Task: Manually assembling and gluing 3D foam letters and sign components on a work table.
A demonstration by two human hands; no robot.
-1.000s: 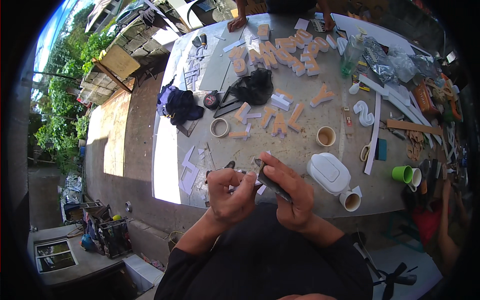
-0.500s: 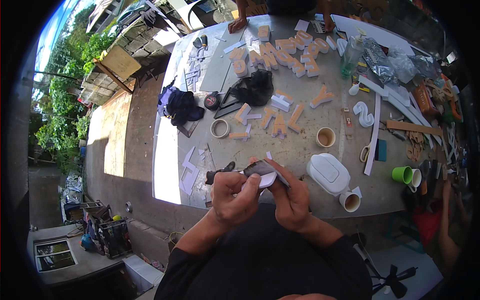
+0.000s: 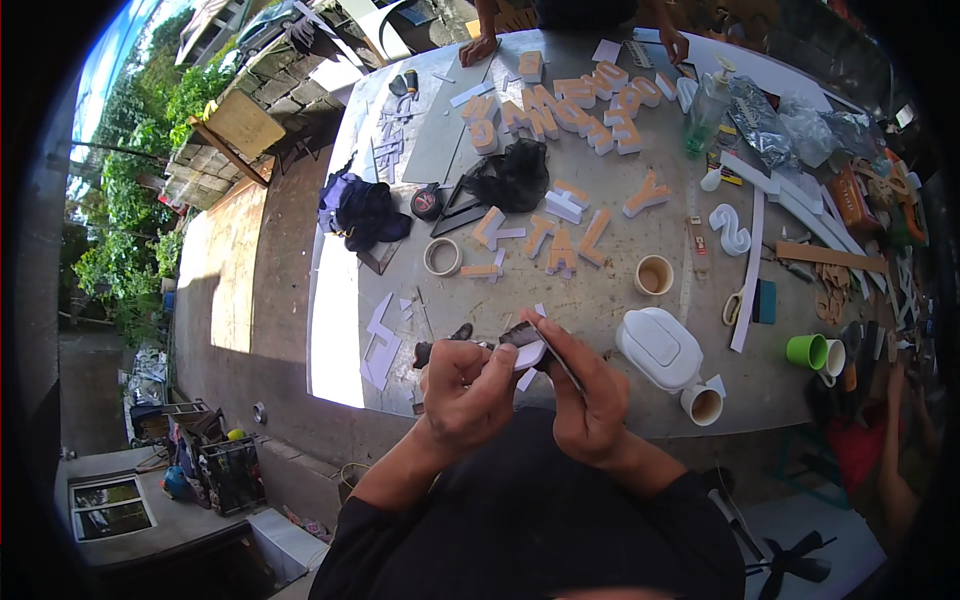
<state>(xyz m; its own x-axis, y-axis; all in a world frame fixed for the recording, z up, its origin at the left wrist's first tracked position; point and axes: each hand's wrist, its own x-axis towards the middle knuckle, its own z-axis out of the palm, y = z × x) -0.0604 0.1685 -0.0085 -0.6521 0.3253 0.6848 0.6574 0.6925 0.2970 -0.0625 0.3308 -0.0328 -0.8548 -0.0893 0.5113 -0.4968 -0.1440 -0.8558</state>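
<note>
Head view: white lidded box [image 3: 658,348] on desk [image 3: 600,300] as landmark. Left of box, hands near each other, each closed on something: left hand [image 3: 465,390] pinches small white piece [image 3: 530,355], right hand [image 3: 588,395] grips dark, bent sheet [image 3: 519,335] against piece's end. Since half second ago, less of sheet's dark face shows; sheet seems shifted along piece, so rubbing looks ongoing. Foam letters [image 3: 563,258] lie beyond box, leftward.
</note>
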